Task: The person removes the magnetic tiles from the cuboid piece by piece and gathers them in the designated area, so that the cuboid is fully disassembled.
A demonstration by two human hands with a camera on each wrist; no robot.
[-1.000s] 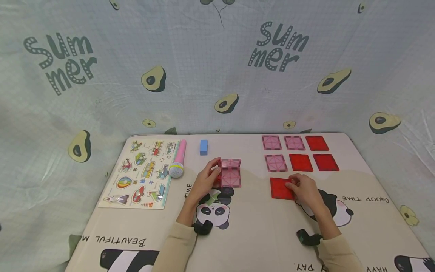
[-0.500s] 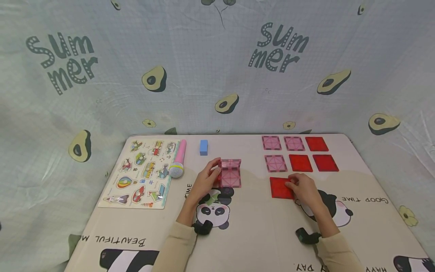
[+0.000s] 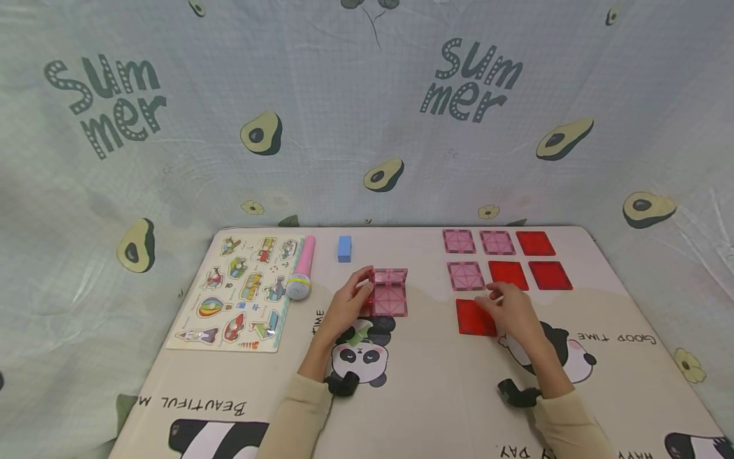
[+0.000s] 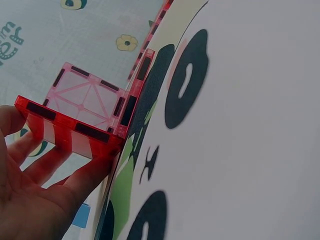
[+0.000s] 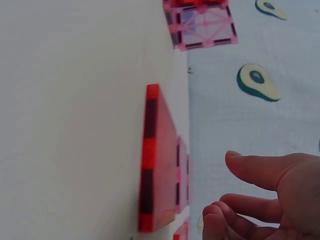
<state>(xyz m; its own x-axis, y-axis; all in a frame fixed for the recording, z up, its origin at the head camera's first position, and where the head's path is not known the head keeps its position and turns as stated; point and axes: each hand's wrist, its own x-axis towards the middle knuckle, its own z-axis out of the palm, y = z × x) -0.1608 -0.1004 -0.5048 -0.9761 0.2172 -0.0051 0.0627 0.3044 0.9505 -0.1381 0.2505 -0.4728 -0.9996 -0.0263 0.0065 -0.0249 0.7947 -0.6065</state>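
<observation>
My left hand (image 3: 346,306) grips a red magnetic tile (image 4: 70,127) standing on edge, its fingers showing through the clear red plastic in the left wrist view. That tile forms the left side of a small build, with a pink magnetic tile (image 3: 390,299) lying flat and another pink tile (image 4: 82,95) upright at the back. My right hand (image 3: 513,313) hovers over the right edge of a loose flat red tile (image 3: 474,317). In the right wrist view its thumb and fingers are apart with nothing between them, beside that red tile (image 5: 159,165).
Behind the right hand lie rows of flat tiles, pink ones (image 3: 466,276) and red ones (image 3: 550,275). A blue block (image 3: 344,249) stands behind the build. A pink toy microphone (image 3: 301,271) lies against a picture puzzle board (image 3: 229,293) at left. A patterned cloth hangs behind the table.
My right hand has let go of the loose red tile's right edge and lifted slightly up and away from the front. The left hand and the build have stayed put.
</observation>
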